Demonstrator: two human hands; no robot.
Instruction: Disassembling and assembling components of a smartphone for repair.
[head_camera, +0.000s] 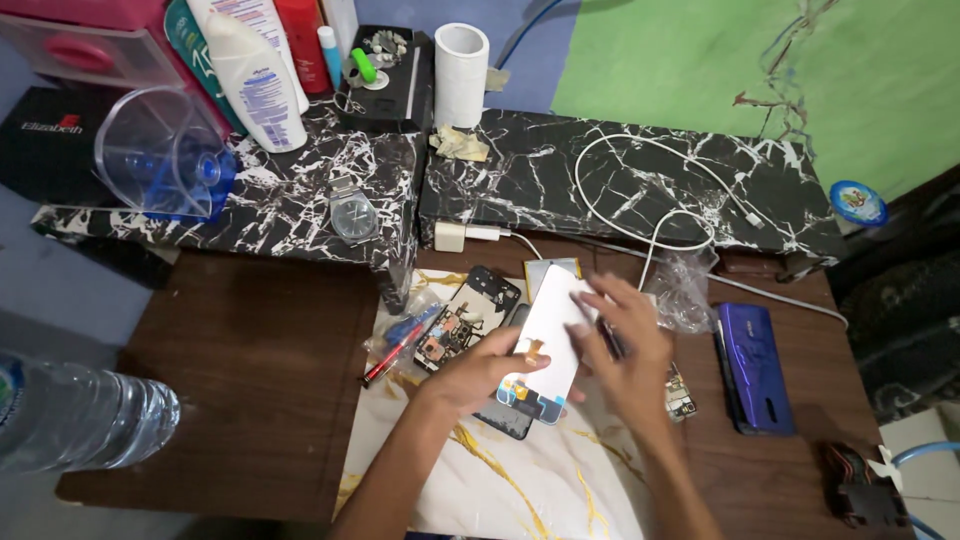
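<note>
Phone display panel (548, 345), white on its back face with a small flex connector at the lower end, is held above the marble-patterned mat (480, 470) in the middle of the brown worktop (250, 370). We grip it from below and the side with our left hand (480, 375), fingers curled around its lower edge. Our right hand (630, 350) rests on the panel's right edge, fingers partly closed and pinching a thin dark tool (608, 338) between them.

Just beside the panel, to the left, lies the opened phone body (465, 320) with its circuit board exposed. A small red-and-blue screwdriver (400, 340) lies on a clear bag near it. A small loose board (680, 395) sits just right of our right hand, and a blue back cover (755, 365) lies further right. A wristwatch (352, 215) and a white charging cable (650, 190) rest on the black marbled shelf (600, 170) behind.

We judge the following risks:

- The panel is thin and held in the air at a tilt; uneven pressure from either hand could crack it.
- The tool tip lies against the panel; a slip could scratch the surface or tear the flex connector.
- The loose board near our right wrist could be swept off the worktop.
</note>
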